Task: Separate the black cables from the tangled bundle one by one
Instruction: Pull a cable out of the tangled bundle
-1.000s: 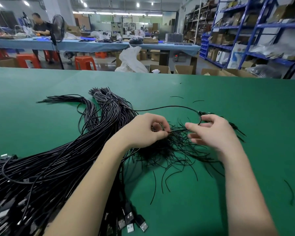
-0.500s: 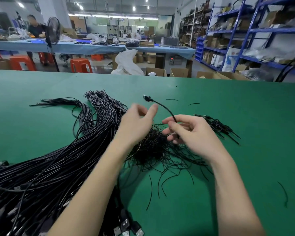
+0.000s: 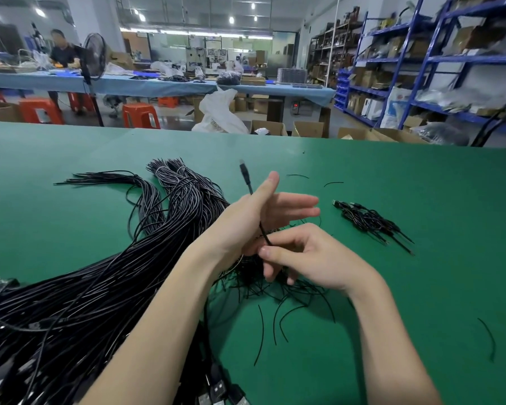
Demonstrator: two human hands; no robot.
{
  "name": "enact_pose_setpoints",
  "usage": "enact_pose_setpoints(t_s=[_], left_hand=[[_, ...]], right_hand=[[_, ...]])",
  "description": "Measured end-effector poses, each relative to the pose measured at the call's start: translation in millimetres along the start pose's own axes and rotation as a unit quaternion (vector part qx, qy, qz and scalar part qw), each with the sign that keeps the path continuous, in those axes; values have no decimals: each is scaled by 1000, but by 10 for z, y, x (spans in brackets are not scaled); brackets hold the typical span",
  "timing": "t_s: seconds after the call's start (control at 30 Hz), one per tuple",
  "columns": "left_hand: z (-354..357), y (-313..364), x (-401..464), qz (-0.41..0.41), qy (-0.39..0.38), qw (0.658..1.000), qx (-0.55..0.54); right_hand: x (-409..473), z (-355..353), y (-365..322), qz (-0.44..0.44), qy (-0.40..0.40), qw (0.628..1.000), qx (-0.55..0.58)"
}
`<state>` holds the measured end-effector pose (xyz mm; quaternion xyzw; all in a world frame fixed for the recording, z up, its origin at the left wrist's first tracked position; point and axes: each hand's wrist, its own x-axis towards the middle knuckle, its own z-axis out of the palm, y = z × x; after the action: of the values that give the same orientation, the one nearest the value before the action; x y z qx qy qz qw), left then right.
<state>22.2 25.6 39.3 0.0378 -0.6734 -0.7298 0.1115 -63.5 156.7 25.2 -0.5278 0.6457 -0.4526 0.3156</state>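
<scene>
One short black cable (image 3: 247,182) stands clear of the tangled bundle (image 3: 263,282), pinched near its lower end by the right hand (image 3: 301,258). The left hand (image 3: 257,217) is flat, fingers straight. Light and limp, it should be held beside the connector.

A wide green counter (image 3: 392,176) fills the foreground of a large workshop. Beyond it runs a long table with a blue cover (image 3: 146,84), with orange plastic stools (image 3: 140,114) and open cardboard boxes (image 3: 307,128) on the grey floor. A black standing fan (image 3: 94,58) rises at the left, near a seated person (image 3: 60,51) working at the far table. Blue metal shelving (image 3: 438,58) stacked with boxes lines the right side. A white plastic bag (image 3: 219,115) sits mid-floor. Ceiling lights (image 3: 231,19) glow overhead.
</scene>
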Motion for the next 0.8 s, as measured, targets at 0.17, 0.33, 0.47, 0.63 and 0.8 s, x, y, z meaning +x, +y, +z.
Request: enact_pose_setpoints(t_s=[0.17, 0.33, 0.47, 0.63, 0.8], left_hand=[[71, 25, 23, 92, 0, 995, -39], [85, 41, 29, 152, -21, 982, -110], [126, 22, 26, 152, -20, 982, -114], [79, 105, -48, 101, -83, 985, -116], [20, 206, -239, -68, -140, 987, 41]], right_hand=[[-52, -57, 176, 33, -7, 999, 8], [-119, -116, 304, -22, 89, 993, 69], [-43, -55, 264, -24, 42, 999, 16], [-2, 19, 293, 20, 51, 997, -48], [-55, -59, 368, 2, 201, 970, -133]])
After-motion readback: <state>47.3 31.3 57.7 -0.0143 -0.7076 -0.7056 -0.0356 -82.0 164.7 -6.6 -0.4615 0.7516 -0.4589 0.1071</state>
